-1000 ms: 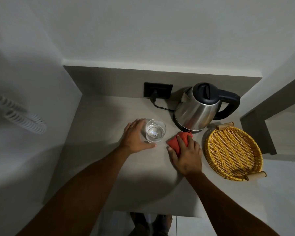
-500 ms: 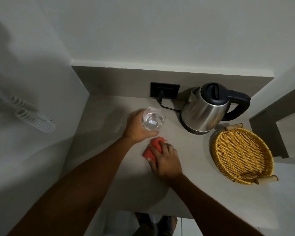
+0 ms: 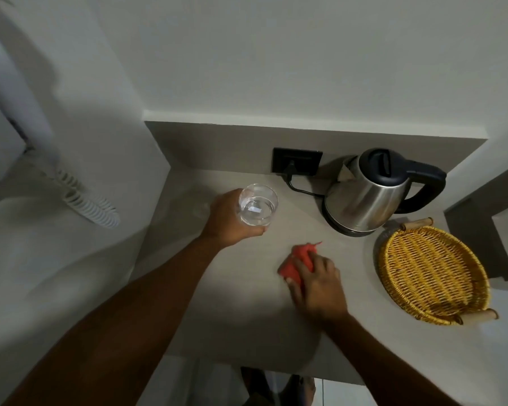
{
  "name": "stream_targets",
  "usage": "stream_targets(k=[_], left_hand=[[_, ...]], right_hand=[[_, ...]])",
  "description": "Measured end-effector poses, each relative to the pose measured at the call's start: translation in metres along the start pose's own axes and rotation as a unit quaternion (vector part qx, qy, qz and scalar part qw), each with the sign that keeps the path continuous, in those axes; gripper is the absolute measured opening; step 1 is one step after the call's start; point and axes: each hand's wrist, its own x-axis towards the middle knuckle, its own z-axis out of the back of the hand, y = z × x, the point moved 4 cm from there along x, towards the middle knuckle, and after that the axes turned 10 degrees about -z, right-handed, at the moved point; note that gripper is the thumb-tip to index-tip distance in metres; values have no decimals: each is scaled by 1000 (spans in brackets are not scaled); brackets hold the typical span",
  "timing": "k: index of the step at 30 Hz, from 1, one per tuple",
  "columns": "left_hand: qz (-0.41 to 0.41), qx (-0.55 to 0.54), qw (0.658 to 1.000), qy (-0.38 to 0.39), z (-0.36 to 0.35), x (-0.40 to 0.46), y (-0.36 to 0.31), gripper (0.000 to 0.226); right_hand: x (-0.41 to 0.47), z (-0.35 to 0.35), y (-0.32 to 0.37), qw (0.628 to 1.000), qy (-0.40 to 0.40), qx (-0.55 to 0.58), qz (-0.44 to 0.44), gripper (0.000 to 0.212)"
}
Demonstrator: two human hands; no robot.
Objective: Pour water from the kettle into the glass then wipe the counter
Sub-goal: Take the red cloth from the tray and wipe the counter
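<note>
A clear glass [image 3: 258, 204] with water in it is held off the counter by my left hand [image 3: 228, 219], which wraps around its left side. My right hand [image 3: 317, 284] presses a red cloth [image 3: 298, 260] flat on the grey counter [image 3: 232, 312], in front of the glass and to its right. The steel kettle [image 3: 367, 191] with a black lid and handle stands on its base at the back right, its cord plugged into a black wall socket [image 3: 297, 161].
A round wicker tray [image 3: 433, 272] with wooden handles lies at the counter's right end. White walls close the counter at the left and back. A coiled white cord [image 3: 91, 205] hangs on the left wall. The front edge of the counter is close to my body.
My left hand has lifted the glass up off the counter. My right hand slid the red cloth left across the spot where the glass stood, then back toward the right.
</note>
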Motion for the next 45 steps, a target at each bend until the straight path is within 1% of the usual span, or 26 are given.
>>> stream_targets(k=[3, 6, 8, 11, 14, 17, 19, 24, 32, 35, 37, 39, 40, 42, 43, 45], left_hand=[[-10, -9, 1000, 13, -3, -6, -1, 74], [-24, -8, 999, 19, -2, -10, -6, 74], [-30, -6, 999, 26, -2, -11, -7, 73], [-27, 2, 999, 32, -8, -13, -7, 73], [-13, -8, 999, 28, -22, -20, -9, 74], [5, -41, 999, 33, -43, -27, -15, 76], [15, -47, 998, 37, -57, -30, -16, 80], [10, -36, 999, 35, -75, -35, -17, 88], [17, -42, 999, 28, -82, -39, -15, 88], [16, -40, 999, 34, -84, -38, -16, 87], [4, -15, 999, 45, -84, -37, -15, 86], [-19, 34, 997, 62, -83, -38, -6, 92], [-31, 68, 993, 87, -87, -40, -1, 99], [-22, 141, 978, 152, -94, -48, 12, 115], [-22, 178, 969, 168, -97, -52, 16, 118], [-41, 237, 955, 175, -102, -58, 20, 118]], right_hand=[[-5, -14, 33, 996, 52, -5, 66, 59], [27, -11, 54, 996, 34, -4, 78, 58], [55, -2, 55, 998, 20, -13, 53, 57], [79, 12, 31, 999, -5, -18, -29, 56], [71, 22, -8, 995, -24, -16, -92, 58], [48, 25, -38, 991, -37, -31, -124, 60], [40, 24, -45, 990, -38, -38, -134, 60], [38, 24, -45, 989, -38, -37, -140, 61], [40, 25, -43, 989, -20, -31, -142, 60], [41, 31, -43, 990, -6, -10, -138, 59], [40, 39, -43, 991, 1, 22, -130, 58], [35, 51, -46, 993, -9, 47, -112, 58], [29, 59, -51, 993, -26, 49, -107, 58], [17, 76, -65, 990, -71, 52, -113, 57], [12, 85, -76, 986, -95, 53, -127, 56], [4, 100, -100, 976, -137, 53, -162, 56]])
